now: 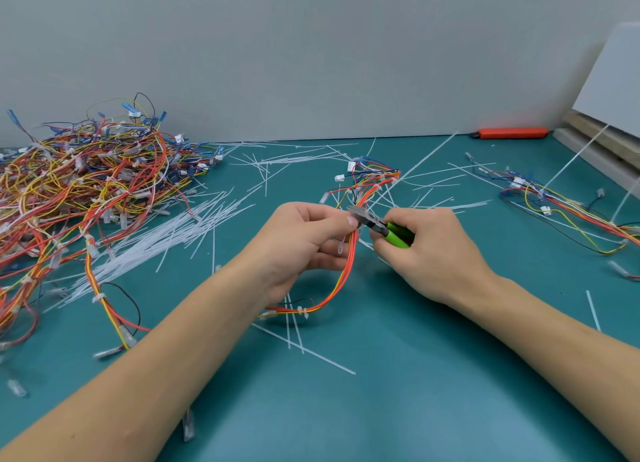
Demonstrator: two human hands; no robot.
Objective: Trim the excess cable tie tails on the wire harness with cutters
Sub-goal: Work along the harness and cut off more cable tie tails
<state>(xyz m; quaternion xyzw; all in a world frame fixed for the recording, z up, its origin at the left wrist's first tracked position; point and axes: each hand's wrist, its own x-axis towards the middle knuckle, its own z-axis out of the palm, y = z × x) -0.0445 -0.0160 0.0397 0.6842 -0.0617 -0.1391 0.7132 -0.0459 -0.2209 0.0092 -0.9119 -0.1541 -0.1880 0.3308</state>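
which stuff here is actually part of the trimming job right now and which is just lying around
In use:
- left hand pinching the wire harness
- right hand gripping the green-handled cutters, blades at the harness
- cable tie on the harness

Lying about:
- big pile of harnesses, left
- loose white ties on the mat
- another harness, right
- orange tool by the wall

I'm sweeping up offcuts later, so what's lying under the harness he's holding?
Under the held wire harness, several cut white tie tails lie crossed on the teal mat. More may sit beneath the left hand and its forearm; that patch is covered.
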